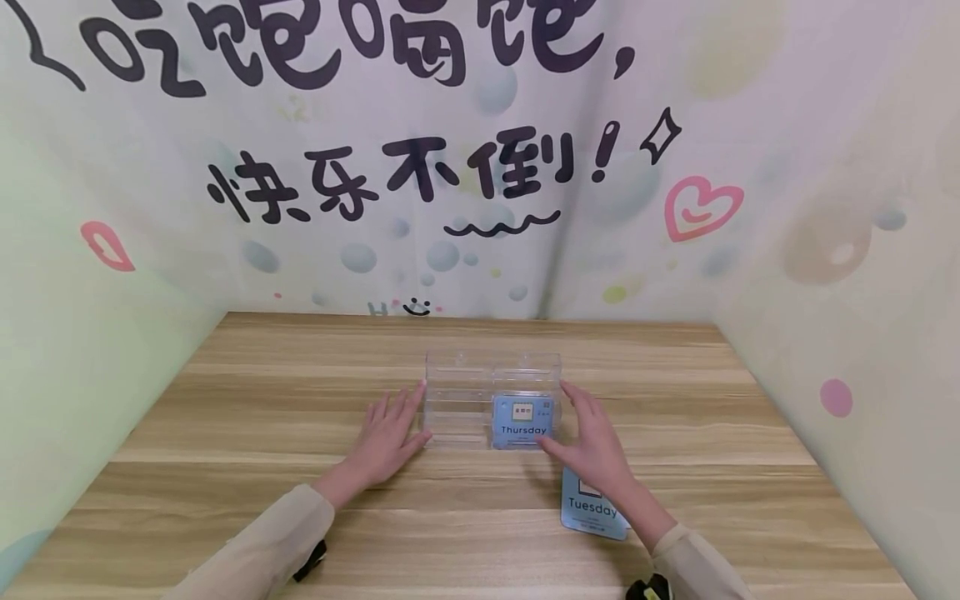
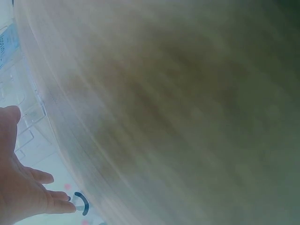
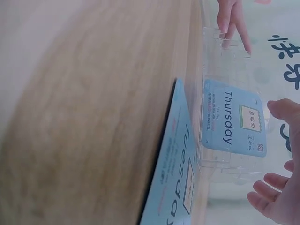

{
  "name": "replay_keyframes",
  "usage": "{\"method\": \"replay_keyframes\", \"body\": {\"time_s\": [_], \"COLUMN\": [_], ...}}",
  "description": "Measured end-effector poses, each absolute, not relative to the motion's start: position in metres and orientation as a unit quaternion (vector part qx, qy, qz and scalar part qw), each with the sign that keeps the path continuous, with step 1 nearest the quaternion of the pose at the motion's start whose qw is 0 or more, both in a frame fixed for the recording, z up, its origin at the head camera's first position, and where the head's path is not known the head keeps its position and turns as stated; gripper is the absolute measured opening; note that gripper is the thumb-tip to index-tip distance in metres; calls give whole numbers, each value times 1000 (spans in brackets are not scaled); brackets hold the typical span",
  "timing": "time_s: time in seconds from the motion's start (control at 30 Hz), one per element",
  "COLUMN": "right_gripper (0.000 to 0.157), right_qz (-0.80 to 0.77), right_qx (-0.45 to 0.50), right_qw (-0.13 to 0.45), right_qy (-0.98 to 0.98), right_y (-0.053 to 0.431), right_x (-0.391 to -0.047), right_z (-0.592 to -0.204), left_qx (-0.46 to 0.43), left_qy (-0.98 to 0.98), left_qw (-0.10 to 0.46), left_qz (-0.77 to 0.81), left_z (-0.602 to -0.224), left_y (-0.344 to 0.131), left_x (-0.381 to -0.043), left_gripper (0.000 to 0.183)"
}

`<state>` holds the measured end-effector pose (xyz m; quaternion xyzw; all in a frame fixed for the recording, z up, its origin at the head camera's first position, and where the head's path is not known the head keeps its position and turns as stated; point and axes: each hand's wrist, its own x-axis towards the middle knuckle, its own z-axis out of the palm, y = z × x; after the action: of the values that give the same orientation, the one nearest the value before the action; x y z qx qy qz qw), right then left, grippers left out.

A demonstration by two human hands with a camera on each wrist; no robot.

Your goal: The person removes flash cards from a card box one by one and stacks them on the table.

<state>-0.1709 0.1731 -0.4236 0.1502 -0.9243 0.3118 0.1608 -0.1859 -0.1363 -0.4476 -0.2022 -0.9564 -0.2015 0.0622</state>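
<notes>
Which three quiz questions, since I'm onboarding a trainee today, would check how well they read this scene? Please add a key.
1. Multiple choice: which day is printed on the card in the clear holder?
a) Monday
b) Thursday
c) Sunday

2. True or false: the Tuesday card lies outside the clear holder.

3. Short answer: in the head view, which is nearer the card in the clear holder, the left hand or the right hand?

Key:
1. b
2. True
3. The right hand
</notes>
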Motion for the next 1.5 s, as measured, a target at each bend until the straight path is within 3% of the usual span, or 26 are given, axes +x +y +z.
{"method": "replay_keyframes", "body": {"time_s": [0.37,0.93,1.5], "right_gripper": [81,68,50], "right_qz": [414,500,536], "right_qx": [105,64,34], "right_qw": [112,82,33], "right_qy": [-897,-860,-843], "right_y": [173,174,175], "right_x": [-174,-182,-188], "right_z": [-423,-424,-426], "left_qx": [-202,-201,-202], "left_qy": [-955,-956,-955], "left_qw": [59,62,60], "left_qz": [-207,-206,-206], "left_z": [-447,-447,-448], "left_y": [-136,-136,-136], "left_x": [-186,-185,-186], "left_gripper": [72,71,72]}}
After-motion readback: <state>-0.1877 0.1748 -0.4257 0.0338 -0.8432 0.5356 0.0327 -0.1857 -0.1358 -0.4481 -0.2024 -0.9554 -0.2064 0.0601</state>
